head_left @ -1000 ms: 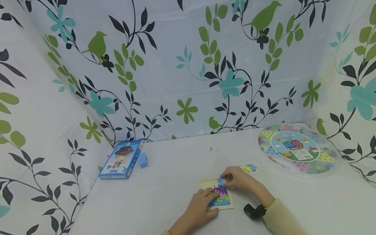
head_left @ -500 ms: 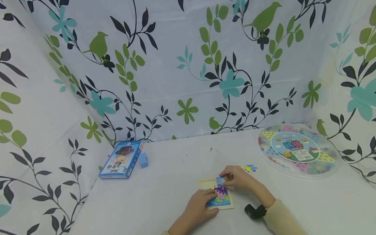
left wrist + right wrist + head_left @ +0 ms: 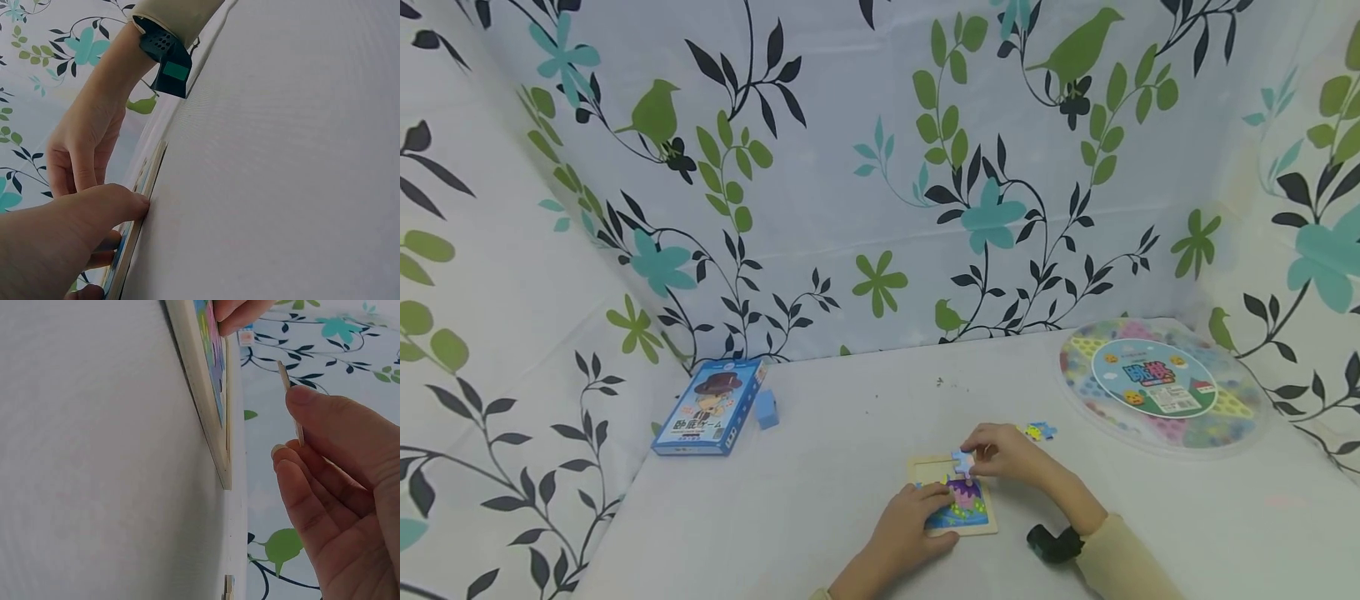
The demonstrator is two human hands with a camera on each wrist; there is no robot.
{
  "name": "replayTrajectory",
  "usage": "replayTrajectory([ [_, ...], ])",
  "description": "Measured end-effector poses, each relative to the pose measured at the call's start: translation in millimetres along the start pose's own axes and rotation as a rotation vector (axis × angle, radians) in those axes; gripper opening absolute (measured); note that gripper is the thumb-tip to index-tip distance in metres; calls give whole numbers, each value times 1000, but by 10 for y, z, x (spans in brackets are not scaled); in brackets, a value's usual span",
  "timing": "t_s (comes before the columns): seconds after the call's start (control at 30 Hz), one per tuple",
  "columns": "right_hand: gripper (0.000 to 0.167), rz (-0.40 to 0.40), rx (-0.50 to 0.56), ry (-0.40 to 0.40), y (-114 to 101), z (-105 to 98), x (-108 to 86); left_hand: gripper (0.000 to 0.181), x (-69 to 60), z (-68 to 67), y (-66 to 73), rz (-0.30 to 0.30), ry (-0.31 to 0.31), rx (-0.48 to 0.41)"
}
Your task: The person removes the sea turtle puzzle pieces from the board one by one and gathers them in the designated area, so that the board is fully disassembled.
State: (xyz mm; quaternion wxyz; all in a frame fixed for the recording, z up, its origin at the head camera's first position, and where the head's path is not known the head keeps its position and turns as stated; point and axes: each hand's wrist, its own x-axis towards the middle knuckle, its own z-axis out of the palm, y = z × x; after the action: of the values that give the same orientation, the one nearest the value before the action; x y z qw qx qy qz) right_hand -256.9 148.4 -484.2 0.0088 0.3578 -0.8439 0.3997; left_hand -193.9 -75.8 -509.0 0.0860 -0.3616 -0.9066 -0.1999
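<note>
Right hand [image 3: 1011,452] pinches puzzle piece [image 3: 962,464] above tray's [image 3: 976,530] far right corner; left hand [image 3: 912,525], fingers extended, rests across tray's left edge.

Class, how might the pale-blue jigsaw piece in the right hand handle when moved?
The pale-blue, wooden-looking jigsaw piece is probably stiff: its edge looks straight. Small and thin, it's likely light. Its flat shape suggests sliding rather than rolling.
</note>
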Motion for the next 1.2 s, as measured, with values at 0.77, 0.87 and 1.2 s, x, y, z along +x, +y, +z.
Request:
replayTrajectory([
  [0.77, 21, 0, -100, 105, 119, -437, -273, 41, 28, 35, 31, 24, 13, -1],
  [0.87, 22, 36, -121, 121, 185, -532, -346, 41, 28, 30, 28, 26, 18, -8],
  [1.2, 32, 152, -214, 142, 378, -795, -556, 41, 5, 23, -4, -1, 36, -23],
])
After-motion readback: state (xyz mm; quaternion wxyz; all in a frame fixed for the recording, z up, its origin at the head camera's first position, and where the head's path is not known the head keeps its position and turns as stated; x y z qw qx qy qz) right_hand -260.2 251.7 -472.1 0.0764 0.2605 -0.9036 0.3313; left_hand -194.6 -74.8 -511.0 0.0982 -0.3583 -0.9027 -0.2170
